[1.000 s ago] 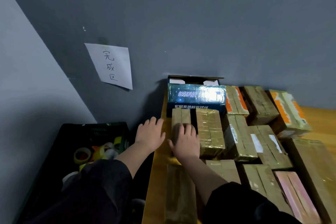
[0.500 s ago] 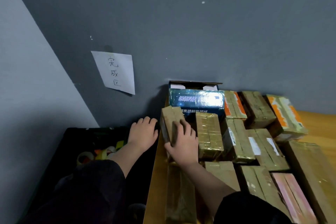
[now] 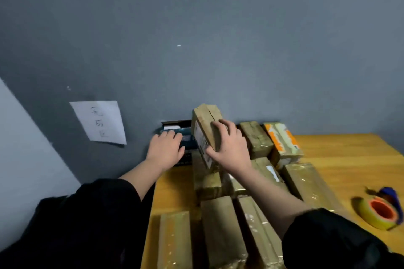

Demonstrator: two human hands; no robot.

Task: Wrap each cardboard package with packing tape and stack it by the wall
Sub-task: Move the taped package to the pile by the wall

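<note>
Our right hand (image 3: 229,148) has its fingers (image 3: 220,125) curled over the upper face of a taped cardboard package (image 3: 204,135), with the thumb pinching its lower edge, so the package is gripped and lifted clear of the others. Our left hand (image 3: 166,150) lies flat with straight fingers on the dark blue box (image 3: 185,137), holding nothing.

We take the blue box as our landmark. It sits against the grey wall (image 3: 218,39). The held package hangs just to its right and partly in front of it, tilted, with its long axis running from low and near us up towards the wall. The right hand alone carries it; the left is closer to the box top, where we judge the package could be set down. The coming move seems to turn on laying that long axis level and along the wall.

To the right of the blue box, more wrapped packages (image 3: 255,140) line the wall, one with orange print (image 3: 282,140). Nearer us than the box, further wrapped packages (image 3: 220,231) lie on the wooden table (image 3: 349,155). Far right of it, a tape roll (image 3: 378,212) with an orange core rests on the table.

Left of the box, a paper sign (image 3: 100,122) on the wall bears handwritten characters, too blurred to read with confidence. A printed label on the held package's side is illegible.
</note>
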